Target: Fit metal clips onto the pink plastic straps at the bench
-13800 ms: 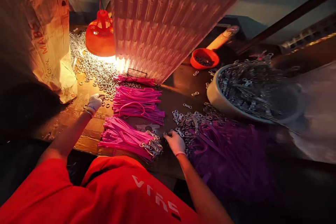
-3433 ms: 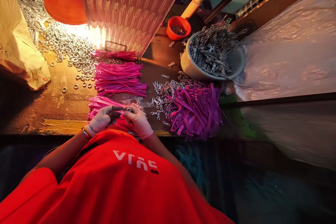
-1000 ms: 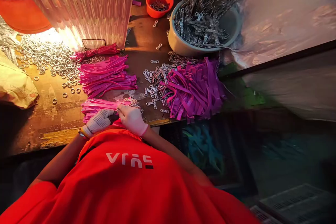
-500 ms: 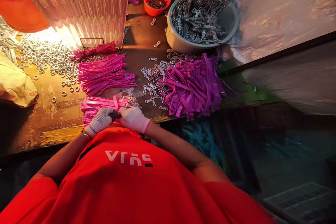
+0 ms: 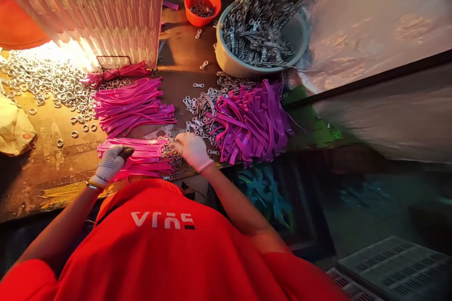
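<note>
My left hand (image 5: 112, 165), in a white dotted glove with dark fingertips, is closed over the left part of a row of pink straps (image 5: 146, 156). Its fingers seem to pinch one strap; the exact grip is partly hidden. At the row's other end my right hand (image 5: 193, 150), in a plain white glove, has its fingers pinched on small metal links (image 5: 170, 148) attached to the strap ends. A second bundle of pink straps (image 5: 132, 103) lies just beyond. To the right, a heap of purple-pink straps (image 5: 252, 122) lies beside loose metal links (image 5: 199, 108).
Many metal rings (image 5: 52, 77) are spread at the left under bright light, near a ribbed translucent panel (image 5: 123, 14). A grey tub (image 5: 233, 63) full of metal chain pieces and a small orange bowl (image 5: 201, 19) stand at the back. A plastic-covered surface (image 5: 370, 23) rises at the right.
My hands, together at the near edge before, are now apart: the left has gone left along the straps, the right to the metal links. The view has shifted slightly.
</note>
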Demonstrator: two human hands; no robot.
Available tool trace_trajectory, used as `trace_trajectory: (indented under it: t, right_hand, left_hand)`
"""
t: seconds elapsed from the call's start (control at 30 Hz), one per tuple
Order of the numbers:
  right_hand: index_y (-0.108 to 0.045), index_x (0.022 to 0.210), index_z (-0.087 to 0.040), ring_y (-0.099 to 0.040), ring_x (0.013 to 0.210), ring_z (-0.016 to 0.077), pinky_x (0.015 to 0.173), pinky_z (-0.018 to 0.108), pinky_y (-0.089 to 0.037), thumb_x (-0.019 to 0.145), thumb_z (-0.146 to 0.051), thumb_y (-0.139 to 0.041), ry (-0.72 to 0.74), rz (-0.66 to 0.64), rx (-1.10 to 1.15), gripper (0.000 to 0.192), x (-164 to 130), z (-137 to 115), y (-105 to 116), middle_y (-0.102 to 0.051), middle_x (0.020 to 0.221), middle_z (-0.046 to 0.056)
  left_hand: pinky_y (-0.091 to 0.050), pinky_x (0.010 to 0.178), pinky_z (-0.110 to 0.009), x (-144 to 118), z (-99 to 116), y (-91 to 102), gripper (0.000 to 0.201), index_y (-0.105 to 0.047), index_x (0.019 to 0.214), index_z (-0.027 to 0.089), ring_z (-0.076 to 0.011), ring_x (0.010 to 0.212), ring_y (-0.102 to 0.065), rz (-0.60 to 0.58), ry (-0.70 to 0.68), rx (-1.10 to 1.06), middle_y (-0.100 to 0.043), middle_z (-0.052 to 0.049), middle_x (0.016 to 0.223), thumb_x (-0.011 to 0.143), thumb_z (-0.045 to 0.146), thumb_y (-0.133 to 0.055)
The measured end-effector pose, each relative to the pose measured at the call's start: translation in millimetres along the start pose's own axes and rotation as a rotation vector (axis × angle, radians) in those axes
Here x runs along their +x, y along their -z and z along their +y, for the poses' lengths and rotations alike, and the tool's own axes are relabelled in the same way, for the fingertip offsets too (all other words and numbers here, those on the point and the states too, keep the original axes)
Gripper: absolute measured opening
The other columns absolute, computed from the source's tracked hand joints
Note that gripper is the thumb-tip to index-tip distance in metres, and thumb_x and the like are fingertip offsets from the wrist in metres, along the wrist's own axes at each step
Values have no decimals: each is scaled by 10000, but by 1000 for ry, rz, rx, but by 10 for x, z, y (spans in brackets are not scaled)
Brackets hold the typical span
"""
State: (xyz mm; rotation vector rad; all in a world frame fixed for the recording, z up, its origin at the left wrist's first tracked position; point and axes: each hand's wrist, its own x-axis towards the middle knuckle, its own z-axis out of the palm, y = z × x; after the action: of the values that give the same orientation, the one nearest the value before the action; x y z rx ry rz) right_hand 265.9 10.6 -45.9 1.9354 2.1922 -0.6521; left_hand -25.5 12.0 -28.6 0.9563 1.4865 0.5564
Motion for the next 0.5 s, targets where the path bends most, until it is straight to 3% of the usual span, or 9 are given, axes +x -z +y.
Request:
trace_trajectory:
  t: [0.07, 0.13, 0.2, 0.27, 0.4, 0.5]
  right_hand:
    - [-685, 1175, -161, -672, 1048, 260, 847, 326, -444, 1065, -457, -455, -187, 100, 18, 391, 267, 246, -57, -732, 1114, 162]
    - [-668, 1208, -129, -667, 1054, 276, 837, 331, -440, 1029, -372, -547, -342, 99, 7, 325, 527, 418, -170, -717, 1146, 189]
    - [-653, 1226, -102, -662, 1063, 290, 826, 334, -434, 985, -308, -615, -432, 78, 4, 320, 719, 488, -314, -699, 1175, 215]
    - [-642, 1250, -93, -652, 1074, 285, 831, 334, -427, 974, -231, -603, -464, 88, 24, 311, 818, 481, -450, -685, 1191, 222]
    - [-683, 1221, -110, -626, 1075, 273, 877, 349, -421, 973, -136, -499, -422, 133, 109, 310, 833, 440, -590, -679, 1175, 214]
    - [-711, 1159, -106, -610, 1099, 277, 926, 361, -432, 977, -169, -470, -396, 184, 225, 308, 759, 426, -562, -679, 1185, 214]
  left_hand:
    - [-307, 359, -168, -15, -19, -172, 290, -749, 879, 116, -82, 410, -443, -81, 213, -269, -622, -39, 600, 888, 406, -739]
    - [-330, 341, -178, -24, 27, -293, 430, -747, 949, 86, -96, 418, -492, -200, 407, -520, -662, -83, 653, 930, 507, -664]
    - [-394, 357, -188, -36, 102, -347, 454, -748, 1018, 65, -127, 478, -569, -309, 503, -653, -693, -120, 709, 950, 498, -629]
    - [-413, 368, -178, -67, 165, -353, 382, -746, 1088, 62, -127, 511, -592, -363, 505, -672, -707, -124, 751, 941, 402, -655]
    - [-341, 356, -122, -155, 179, -343, 334, -737, 1145, 106, -71, 507, -554, -349, 406, -577, -705, -78, 812, 818, 166, -769]
    - [-300, 348, -120, -193, 102, -355, 289, -735, 1048, 127, -56, 489, -525, -297, 335, -502, -697, -59, 808, 785, 212, -820]
